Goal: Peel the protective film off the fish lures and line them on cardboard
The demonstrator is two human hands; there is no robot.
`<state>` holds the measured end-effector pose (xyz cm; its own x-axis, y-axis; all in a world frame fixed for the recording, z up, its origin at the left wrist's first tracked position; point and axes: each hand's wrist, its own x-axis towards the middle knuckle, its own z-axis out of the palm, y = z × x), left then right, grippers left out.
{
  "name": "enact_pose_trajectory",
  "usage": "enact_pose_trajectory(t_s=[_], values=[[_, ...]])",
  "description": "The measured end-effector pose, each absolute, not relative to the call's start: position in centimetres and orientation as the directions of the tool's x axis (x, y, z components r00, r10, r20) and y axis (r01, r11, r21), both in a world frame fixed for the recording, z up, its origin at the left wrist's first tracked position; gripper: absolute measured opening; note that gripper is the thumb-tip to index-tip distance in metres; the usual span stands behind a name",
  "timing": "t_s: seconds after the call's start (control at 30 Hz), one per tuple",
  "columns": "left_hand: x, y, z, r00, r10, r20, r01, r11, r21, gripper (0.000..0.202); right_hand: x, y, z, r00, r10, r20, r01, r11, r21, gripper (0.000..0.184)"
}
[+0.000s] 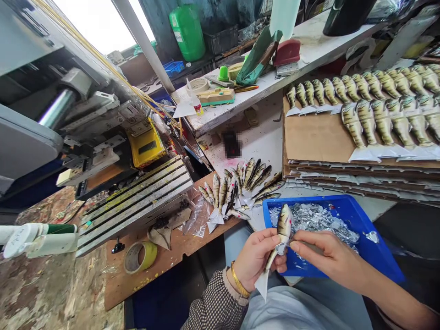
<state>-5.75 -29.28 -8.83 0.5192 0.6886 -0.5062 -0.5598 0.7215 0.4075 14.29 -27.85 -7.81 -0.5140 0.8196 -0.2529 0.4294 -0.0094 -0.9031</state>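
Observation:
My left hand (258,257) is closed around a fish-shaped lure (283,224), striped dark and pale with a red spot. The lure is held head up, its white tail tab (262,285) sticking out below my fingers. A silver foil piece (281,248) lies against the lure's middle. Pressed together at that foil's edge are the thumb and fingertips of my right hand (319,254); exactly how much they grip is partly hidden. Beneath both hands is a blue tray (373,238) with silver foil scraps (319,224) in it.
Loose fish lures (237,183) lie piled beyond the tray. More lures (374,121) stand in rows on stacked cardboard sheets (312,137) at right. A roll of tape (140,256) and a slotted metal machine bed (137,201) are at left. A white shelf (237,107) crosses behind.

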Motion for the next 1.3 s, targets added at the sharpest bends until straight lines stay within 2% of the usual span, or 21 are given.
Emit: enact_pose_trajectory(t_s=[0.27, 0.4, 0.7, 0.9, 1.3], values=[[-5.7, -29.2, -9.2, 0.504, 0.703, -0.501, -0.576, 0.706, 0.411, 0.039, 13.6, -28.4, -8.0, -0.544, 0.791, -0.279, 0.477, 0.018, -0.879, 0.046], [-5.6, -29.2, -9.3, 0.473, 0.717, -0.512, -0.594, 0.689, 0.416, 0.039, 13.1, -29.0, -8.5, -0.517, 0.816, -0.259, 0.508, 0.049, -0.860, 0.043], [-5.0, -29.2, -9.2, 0.399, 0.750, -0.528, -0.613, 0.646, 0.455, 0.042, 12.3, -30.4, -9.6, -0.449, 0.892, -0.060, 0.630, 0.268, -0.729, 0.035], [-4.6, -29.3, -9.5, 0.372, 0.772, -0.516, -0.631, 0.618, 0.469, 0.041, 12.0, -30.5, -10.1, -0.421, 0.905, 0.065, 0.675, 0.360, -0.644, 0.032], [-4.6, -29.1, -9.7, 0.395, 0.769, -0.503, -0.618, 0.628, 0.474, 0.046, 12.0, -30.3, -9.8, -0.450, 0.876, 0.174, 0.715, 0.471, -0.517, 0.036]])
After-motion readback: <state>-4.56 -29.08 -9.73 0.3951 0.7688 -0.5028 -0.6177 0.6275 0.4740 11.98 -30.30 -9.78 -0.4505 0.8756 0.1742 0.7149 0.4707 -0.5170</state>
